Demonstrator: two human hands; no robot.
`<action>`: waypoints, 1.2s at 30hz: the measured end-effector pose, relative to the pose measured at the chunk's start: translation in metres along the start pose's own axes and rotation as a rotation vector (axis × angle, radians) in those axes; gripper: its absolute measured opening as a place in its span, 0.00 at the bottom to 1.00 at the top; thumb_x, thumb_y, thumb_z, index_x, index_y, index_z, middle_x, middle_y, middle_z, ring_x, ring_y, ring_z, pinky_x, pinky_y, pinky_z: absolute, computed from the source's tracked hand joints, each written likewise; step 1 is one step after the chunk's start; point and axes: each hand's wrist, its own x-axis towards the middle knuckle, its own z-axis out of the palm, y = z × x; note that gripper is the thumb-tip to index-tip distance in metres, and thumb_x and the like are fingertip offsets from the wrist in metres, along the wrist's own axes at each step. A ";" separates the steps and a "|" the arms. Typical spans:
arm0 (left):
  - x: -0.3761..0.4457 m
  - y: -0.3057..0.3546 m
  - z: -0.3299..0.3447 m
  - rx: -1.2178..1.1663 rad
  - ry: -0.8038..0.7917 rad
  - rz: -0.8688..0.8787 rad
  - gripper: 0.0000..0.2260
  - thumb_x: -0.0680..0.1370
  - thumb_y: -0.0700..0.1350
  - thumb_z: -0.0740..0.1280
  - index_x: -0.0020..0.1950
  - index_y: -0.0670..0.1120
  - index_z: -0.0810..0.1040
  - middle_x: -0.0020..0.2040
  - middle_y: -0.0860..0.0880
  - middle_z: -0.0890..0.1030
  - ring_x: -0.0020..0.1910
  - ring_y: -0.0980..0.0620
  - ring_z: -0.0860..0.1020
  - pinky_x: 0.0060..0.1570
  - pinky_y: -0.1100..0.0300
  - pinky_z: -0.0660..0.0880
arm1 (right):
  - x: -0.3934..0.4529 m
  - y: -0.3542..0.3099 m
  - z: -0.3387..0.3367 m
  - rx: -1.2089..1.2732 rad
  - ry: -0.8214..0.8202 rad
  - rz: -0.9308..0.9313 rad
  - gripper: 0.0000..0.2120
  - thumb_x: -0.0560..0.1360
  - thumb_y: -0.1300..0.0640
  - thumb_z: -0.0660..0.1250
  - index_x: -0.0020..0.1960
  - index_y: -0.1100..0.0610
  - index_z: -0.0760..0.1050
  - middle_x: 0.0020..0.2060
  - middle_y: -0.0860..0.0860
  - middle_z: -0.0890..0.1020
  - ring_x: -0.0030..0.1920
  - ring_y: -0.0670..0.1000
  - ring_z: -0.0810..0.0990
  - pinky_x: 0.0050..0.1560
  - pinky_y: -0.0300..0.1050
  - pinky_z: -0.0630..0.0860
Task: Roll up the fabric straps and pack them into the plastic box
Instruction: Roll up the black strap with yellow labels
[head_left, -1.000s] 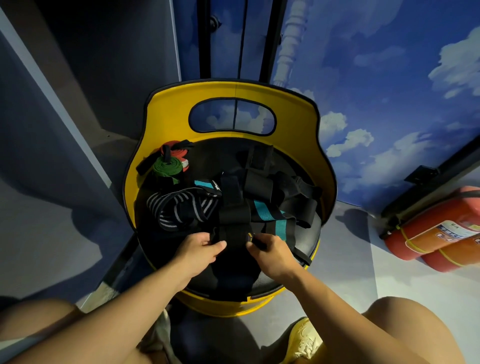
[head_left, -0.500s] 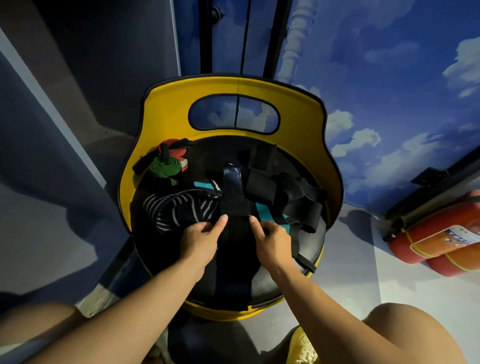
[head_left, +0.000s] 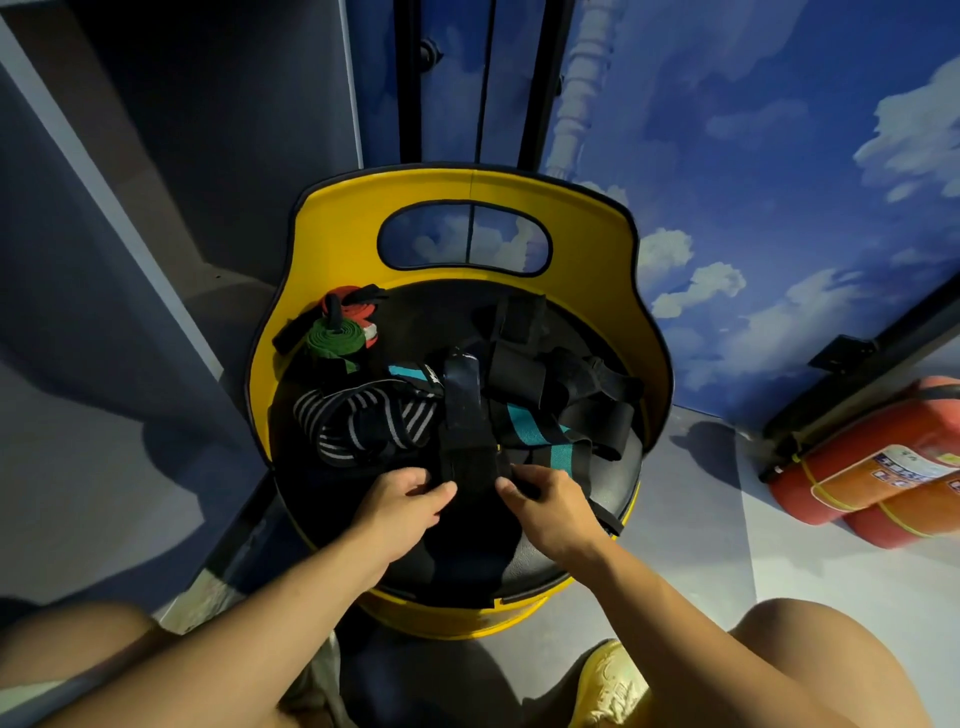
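Observation:
A heap of fabric straps lies on the black seat of a yellow chair (head_left: 597, 244). A long black strap (head_left: 462, 410) runs from the middle of the heap toward me. My left hand (head_left: 405, 501) pinches its near end from the left, and my right hand (head_left: 545, 501) pinches it from the right, with a partly rolled wad of black fabric between them. A black-and-white striped strap (head_left: 363, 421) lies to the left, a teal-and-black strap (head_left: 540, 431) to the right. Rolled green (head_left: 335, 335) and red (head_left: 353, 309) straps sit at the back left. No plastic box is in view.
More black straps (head_left: 571, 374) pile up at the back right of the seat. Two red fire extinguishers (head_left: 872, 467) lie on the floor at the right. A blue wall with painted clouds stands behind the chair. My knees and a yellow shoe (head_left: 608, 686) frame the bottom.
Both hands moved away from me along the black strap and the rolled part between them has grown thicker. The view has also shifted slightly closer to the chair.

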 end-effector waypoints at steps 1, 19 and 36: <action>-0.004 0.001 -0.001 0.023 0.002 -0.017 0.26 0.77 0.48 0.74 0.73 0.42 0.73 0.65 0.46 0.78 0.50 0.54 0.82 0.61 0.51 0.79 | -0.002 0.000 -0.001 -0.038 -0.006 0.008 0.13 0.81 0.48 0.66 0.59 0.55 0.82 0.49 0.49 0.86 0.50 0.47 0.84 0.52 0.44 0.81; 0.034 0.038 0.017 -0.285 0.274 -0.199 0.22 0.72 0.61 0.75 0.44 0.43 0.75 0.46 0.44 0.79 0.46 0.41 0.84 0.45 0.49 0.85 | 0.052 -0.020 0.027 0.150 0.256 0.289 0.33 0.68 0.21 0.59 0.42 0.51 0.80 0.38 0.51 0.83 0.43 0.54 0.84 0.46 0.56 0.84; 0.010 0.096 -0.018 -0.593 -0.109 -0.077 0.30 0.62 0.48 0.81 0.63 0.48 0.81 0.61 0.46 0.83 0.55 0.41 0.84 0.50 0.47 0.83 | 0.029 -0.069 -0.025 0.860 0.077 0.170 0.24 0.76 0.51 0.74 0.62 0.67 0.75 0.52 0.57 0.86 0.53 0.57 0.86 0.53 0.55 0.83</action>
